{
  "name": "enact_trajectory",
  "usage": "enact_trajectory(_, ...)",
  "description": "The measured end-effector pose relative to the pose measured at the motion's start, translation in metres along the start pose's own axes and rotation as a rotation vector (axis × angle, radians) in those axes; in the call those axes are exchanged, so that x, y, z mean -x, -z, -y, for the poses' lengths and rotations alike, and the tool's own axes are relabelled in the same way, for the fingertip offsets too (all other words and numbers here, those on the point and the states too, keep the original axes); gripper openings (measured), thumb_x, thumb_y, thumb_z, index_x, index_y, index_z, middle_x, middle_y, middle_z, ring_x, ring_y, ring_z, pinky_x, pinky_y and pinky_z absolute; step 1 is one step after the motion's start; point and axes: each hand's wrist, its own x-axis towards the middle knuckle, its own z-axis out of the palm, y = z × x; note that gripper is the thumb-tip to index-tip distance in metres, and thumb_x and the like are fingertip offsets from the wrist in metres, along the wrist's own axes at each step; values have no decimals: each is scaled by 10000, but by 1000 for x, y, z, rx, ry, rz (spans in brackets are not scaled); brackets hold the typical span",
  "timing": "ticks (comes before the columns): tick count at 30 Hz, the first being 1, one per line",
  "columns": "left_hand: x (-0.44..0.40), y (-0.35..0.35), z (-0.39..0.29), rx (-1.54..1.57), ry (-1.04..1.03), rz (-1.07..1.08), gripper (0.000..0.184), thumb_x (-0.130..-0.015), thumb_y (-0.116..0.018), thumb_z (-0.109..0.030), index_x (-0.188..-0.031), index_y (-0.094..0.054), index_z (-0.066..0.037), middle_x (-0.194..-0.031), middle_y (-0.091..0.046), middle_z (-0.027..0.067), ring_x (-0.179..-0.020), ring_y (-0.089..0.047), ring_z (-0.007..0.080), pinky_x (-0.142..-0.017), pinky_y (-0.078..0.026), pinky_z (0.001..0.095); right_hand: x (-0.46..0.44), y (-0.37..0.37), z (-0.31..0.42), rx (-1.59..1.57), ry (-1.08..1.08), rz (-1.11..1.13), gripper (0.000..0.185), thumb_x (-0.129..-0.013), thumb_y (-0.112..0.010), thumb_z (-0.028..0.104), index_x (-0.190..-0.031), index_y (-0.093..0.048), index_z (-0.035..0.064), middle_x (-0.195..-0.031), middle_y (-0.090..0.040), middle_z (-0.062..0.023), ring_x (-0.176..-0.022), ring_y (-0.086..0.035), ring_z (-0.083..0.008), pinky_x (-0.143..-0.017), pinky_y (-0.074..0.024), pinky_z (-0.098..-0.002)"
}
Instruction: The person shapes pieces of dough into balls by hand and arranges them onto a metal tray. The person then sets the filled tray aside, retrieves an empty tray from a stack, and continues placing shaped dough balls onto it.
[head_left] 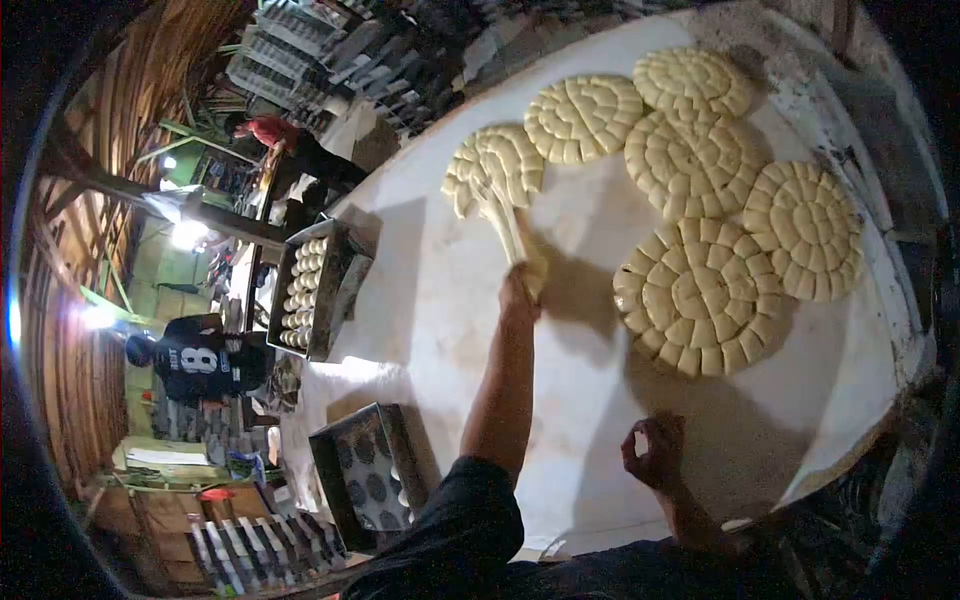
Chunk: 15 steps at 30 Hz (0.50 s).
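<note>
My left hand (520, 292) is closed around the end of a stretched strand of dough. This strand runs up to a cut round of pale dough (500, 160) at the upper middle of the table, which is drawn out of shape at its lower side. Lower right, my right hand (655, 452) hovers over the table with thumb and fingers curled together. A small pale patch shows between them; whether it is dough or the tabletop I cannot tell. Several more dough rounds, scored into pieces in rings, lie to the right, the nearest being a large one (700, 297).
A metal tray (338, 290) of dough balls stands at the table's left edge. Below it is another tray (322, 470) with dark round spots and a few dough pieces. Two people (205, 358) (300, 145) are beyond the table (470, 370) on the left.
</note>
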Motion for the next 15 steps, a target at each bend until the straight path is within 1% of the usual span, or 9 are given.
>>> enact_trajectory(2,44,30,30,-217,-312,158,386,-826,-659,-338,-1047,-611,-25,-909,-598,109,-697,-580,223,-508,-467,315,-4,-3,2,120,147,-110,151,-685,-642,100,-810,-568,57,-741,-551,-130,-760,-556,-339,-759,-425,-478)
enact_trajectory(4,88,45,40,-200,-344,233,387,-840,-674,-309,-1072,-619,-4,-909,-619,102,-721,-602,216,-543,-494,313,-1,-21,-17,245,295,-219,162,-686,-641,103,-818,-569,43,-742,-555,-137,-763,-558,-349,-745,-429,-487)
enact_trajectory(5,111,54,42,-76,-118,230,390,-849,-676,-298,-1091,-621,2,-915,-633,95,-730,-610,206,-563,-504,308,4,-35,-42,42,129,-33,155,-737,-657,152,-805,-555,58,-785,-567,-101,-798,-566,-279,-776,-434,-438)
enact_trajectory(6,142,60,39,-56,-123,248,390,-849,-676,-298,-1091,-621,2,-915,-633,95,-730,-610,206,-563,-504,308,10,-36,-53,-159,-44,153,185,-788,-673,202,-791,-540,72,-829,-578,-65,-832,-573,-209,-808,-438,-389)
enact_trajectory(7,174,69,35,-134,-86,328,386,-849,-684,-261,-1113,-616,12,-936,-642,90,-761,-617,196,-591,-507,299,10,-26,-45,-141,-33,147,185,-788,-673,202,-791,-540,72,-829,-578,-65,-832,-573,-209,-808,-438,-389)
enact_trajectory(10,259,106,27,-341,-64,544,408,-830,-714,-203,-1148,-606,29,-975,-656,84,-815,-623,172,-655,-512,285,-2,1,2,-904,-121,245,390,-814,-707,342,-988,-600,10,-862,-634,-62,-866,-601,-226,-853,-477,-392)
enact_trajectory(12,313,126,10,-662,-21,768,519,-778,-764,-119,-1230,-559,35,-1020,-653,79,-883,-615,147,-738,-514,290,11,1,50,-1009,-304,295,458,-842,-711,379,-1087,-601,9,-978,-649,-45,-924,-604,-170,-861,-501,-320)
enact_trajectory(13,321,141,17,-645,-10,763,519,-778,-764,-119,-1230,-559,35,-1020,-653,79,-883,-615,147,-738,-514,290,24,0,81,-998,-316,310,458,-842,-711,379,-1087,-601,9,-978,-649,-45,-924,-604,-170,-861,-501,-320)
enact_trajectory(15,334,173,36,-98,-158,991,468,-829,-691,-79,-1252,-525,32,-1122,-623,113,-961,-616,175,-776,-516,276,49,-5,142,-1233,-480,456,401,-864,-703,266,-1136,-595,-9,-1063,-645,-72,-930,-619,-169,-842,-519,-321)
